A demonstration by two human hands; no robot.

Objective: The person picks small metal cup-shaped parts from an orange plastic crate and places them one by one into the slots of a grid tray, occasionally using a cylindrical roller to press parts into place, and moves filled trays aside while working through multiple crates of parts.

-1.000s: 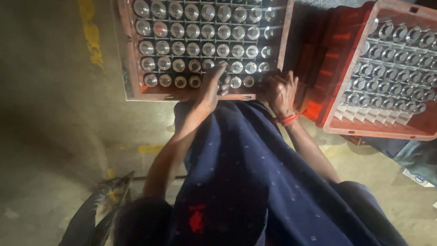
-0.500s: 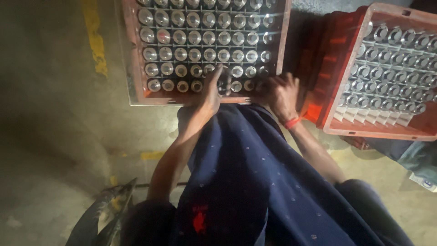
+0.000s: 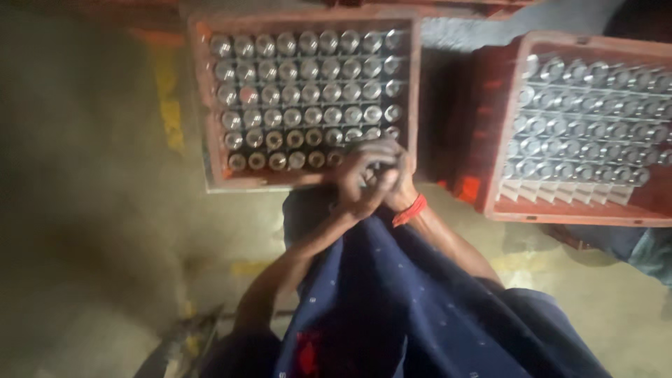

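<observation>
Fingers (image 3: pixel 381 150) of both hands are bunched together over the near right corner of the red crate (image 3: pixel 199 105) in front of me; left hand (image 3: pixel 357 185) and right hand (image 3: pixel 395 178) overlap and touch, and I cannot tell whether they are clamped on a bottle or merely curled. That crate sits on the floor (image 3: pixel 91 231), its grid of cells filled with upright bottles showing silver caps (image 3: pixel 301 91), the hands covering the last few. A second red crate (image 3: pixel 490 140), to the right and apart, is likewise full of capped bottles (image 3: pixel 595 119).
</observation>
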